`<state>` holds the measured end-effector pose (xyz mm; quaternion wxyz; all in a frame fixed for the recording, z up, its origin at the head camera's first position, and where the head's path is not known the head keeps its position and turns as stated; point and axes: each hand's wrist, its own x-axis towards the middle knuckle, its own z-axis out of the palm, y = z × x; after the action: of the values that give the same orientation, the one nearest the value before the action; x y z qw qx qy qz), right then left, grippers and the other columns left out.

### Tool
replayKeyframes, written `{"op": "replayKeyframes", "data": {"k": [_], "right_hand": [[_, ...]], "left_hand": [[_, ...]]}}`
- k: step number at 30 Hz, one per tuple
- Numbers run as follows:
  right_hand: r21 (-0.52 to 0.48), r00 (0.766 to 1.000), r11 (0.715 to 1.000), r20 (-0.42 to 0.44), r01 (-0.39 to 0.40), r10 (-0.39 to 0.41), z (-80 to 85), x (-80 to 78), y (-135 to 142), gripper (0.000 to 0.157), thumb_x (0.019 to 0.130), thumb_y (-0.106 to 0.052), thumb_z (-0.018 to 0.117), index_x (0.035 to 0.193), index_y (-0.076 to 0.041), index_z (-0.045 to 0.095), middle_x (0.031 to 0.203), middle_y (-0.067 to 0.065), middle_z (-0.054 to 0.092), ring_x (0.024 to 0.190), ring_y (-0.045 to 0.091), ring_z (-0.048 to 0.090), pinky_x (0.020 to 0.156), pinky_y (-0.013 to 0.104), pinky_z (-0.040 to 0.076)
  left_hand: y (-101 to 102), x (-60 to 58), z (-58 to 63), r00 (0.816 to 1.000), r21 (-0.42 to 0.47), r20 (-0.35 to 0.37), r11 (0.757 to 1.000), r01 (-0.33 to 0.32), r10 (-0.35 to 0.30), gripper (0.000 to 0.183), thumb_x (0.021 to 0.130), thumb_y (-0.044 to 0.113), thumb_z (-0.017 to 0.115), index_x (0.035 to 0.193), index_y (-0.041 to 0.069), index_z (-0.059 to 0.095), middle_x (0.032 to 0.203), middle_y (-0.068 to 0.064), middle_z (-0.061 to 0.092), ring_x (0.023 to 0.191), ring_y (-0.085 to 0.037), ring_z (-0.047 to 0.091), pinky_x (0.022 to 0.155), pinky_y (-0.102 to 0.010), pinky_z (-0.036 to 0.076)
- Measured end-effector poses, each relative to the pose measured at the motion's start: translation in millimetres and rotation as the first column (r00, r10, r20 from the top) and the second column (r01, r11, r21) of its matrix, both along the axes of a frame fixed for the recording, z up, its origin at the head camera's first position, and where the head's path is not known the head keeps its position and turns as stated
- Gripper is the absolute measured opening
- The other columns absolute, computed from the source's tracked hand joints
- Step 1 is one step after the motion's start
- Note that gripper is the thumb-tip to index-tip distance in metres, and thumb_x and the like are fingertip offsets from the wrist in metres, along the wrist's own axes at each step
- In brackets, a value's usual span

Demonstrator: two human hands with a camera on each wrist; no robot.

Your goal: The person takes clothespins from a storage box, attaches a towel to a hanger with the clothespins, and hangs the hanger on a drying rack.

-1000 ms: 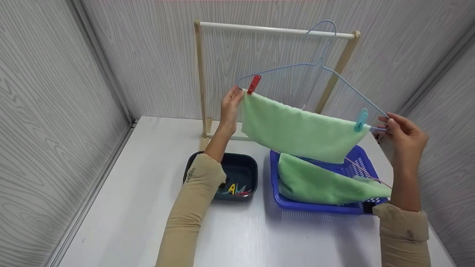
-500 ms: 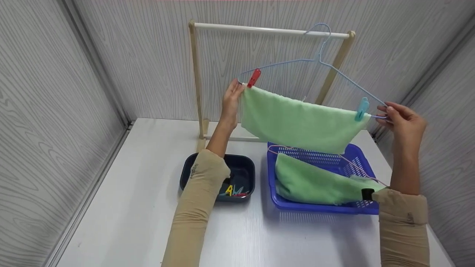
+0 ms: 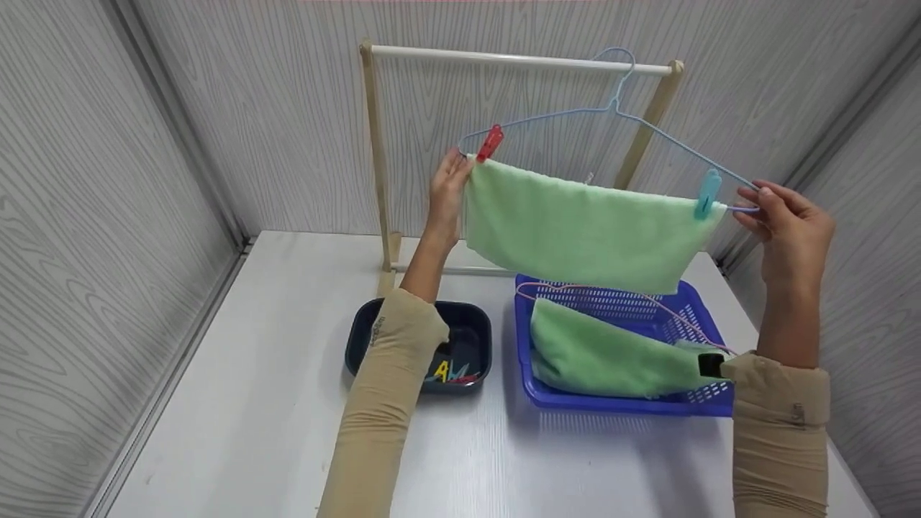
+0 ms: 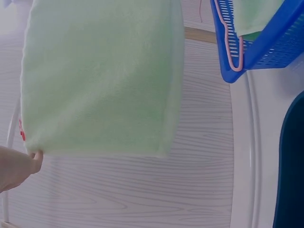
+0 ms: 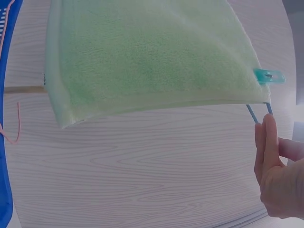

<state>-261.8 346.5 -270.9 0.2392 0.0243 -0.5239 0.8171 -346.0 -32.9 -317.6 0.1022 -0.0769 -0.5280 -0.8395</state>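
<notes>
A light green towel hangs folded over the lower bar of a blue wire clothes hanger. A red clothespin clips it at the left, a turquoise clothespin at the right. My left hand pinches the hanger's left corner along with the towel's corner; in the left wrist view the fingertips sit right at that towel corner. With my right hand I grip the hanger's right corner, beyond the towel's edge. The hanger's hook overlaps the white rod of the drying rack in the head view.
A blue plastic basket on the table holds another green towel and a pink hanger. Left of it stands a dark tub with several clothespins, partly behind my left forearm. Patterned walls stand around the table.
Both hands have raised the hanger and towel, the right side more, so the towel hangs more level. More of the basket and pink hanger shows below. The head view has shifted slightly.
</notes>
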Motion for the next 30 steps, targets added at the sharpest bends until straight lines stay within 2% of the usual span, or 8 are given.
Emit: {"op": "replayKeyframes", "data": {"k": [4,8,12,16,20,30], "right_hand": [[0.006,0.999,0.999,-0.002,-0.035,0.035,-15.6,0.9,0.6,0.031,0.080,-0.004,0.069,0.104,0.013,0.062,0.091,0.020,0.065,0.080,0.026,0.065,0.070,0.029,0.050],[0.032,0.997,0.997,0.029,-0.068,0.067,-33.3,0.0,1.8,0.026,0.085,-0.005,0.064,0.104,0.012,0.061,0.089,0.020,0.065,0.080,0.026,0.065,0.071,0.028,0.050],[0.050,0.996,0.996,0.061,-0.072,0.069,-44.3,-0.4,1.8,0.022,0.087,-0.005,0.062,0.102,0.011,0.061,0.089,0.018,0.065,0.079,0.025,0.065,0.071,0.028,0.050],[0.035,0.994,0.996,0.069,-0.083,0.081,-47.3,0.7,-1.0,0.020,0.087,-0.004,0.060,0.100,0.011,0.062,0.090,0.018,0.064,0.079,0.025,0.065,0.071,0.029,0.051],[0.008,0.992,0.994,0.073,-0.105,0.104,-47.2,3.3,-4.3,0.019,0.087,-0.003,0.059,0.099,0.012,0.062,0.091,0.019,0.063,0.080,0.027,0.065,0.071,0.030,0.051],[-0.058,0.991,0.991,0.063,-0.117,0.121,-49.4,5.2,-6.2,0.021,0.087,-0.003,0.058,0.101,0.012,0.061,0.088,0.019,0.063,0.078,0.027,0.065,0.071,0.031,0.051]], "left_hand": [[1.3,-1.9,-10.4,1.000,-0.026,0.017,1.000,-0.003,0.004,0.055,0.096,0.014,0.048,0.143,0.000,0.024,0.146,-0.013,0.026,0.132,-0.017,0.025,0.101,-0.021,0.025],[3.0,-5.1,-21.1,1.000,-0.015,0.025,1.000,0.000,0.000,0.054,0.095,0.013,0.049,0.143,0.001,0.026,0.146,-0.014,0.027,0.132,-0.018,0.026,0.101,-0.022,0.025],[3.1,-10.9,-31.9,1.000,0.049,0.025,0.999,0.005,-0.007,0.053,0.094,0.009,0.050,0.142,-0.001,0.027,0.145,-0.018,0.027,0.131,-0.020,0.029,0.098,-0.021,0.030],[2.2,-15.2,-39.6,1.000,0.124,0.019,0.992,0.011,-0.014,0.052,0.094,0.004,0.048,0.141,-0.005,0.026,0.144,-0.019,0.027,0.130,-0.022,0.029,0.096,-0.020,0.032],[2.7,-16.3,-41.3,1.000,0.127,0.015,0.992,0.002,-0.004,0.051,0.095,0.003,0.047,0.141,-0.004,0.026,0.145,-0.018,0.027,0.131,-0.021,0.028,0.096,-0.019,0.032],[3.0,-17.8,-39.6,1.000,0.016,0.024,1.000,-0.005,0.005,0.052,0.096,0.008,0.048,0.142,0.000,0.027,0.145,-0.015,0.029,0.131,-0.019,0.028,0.098,-0.020,0.030]]}}
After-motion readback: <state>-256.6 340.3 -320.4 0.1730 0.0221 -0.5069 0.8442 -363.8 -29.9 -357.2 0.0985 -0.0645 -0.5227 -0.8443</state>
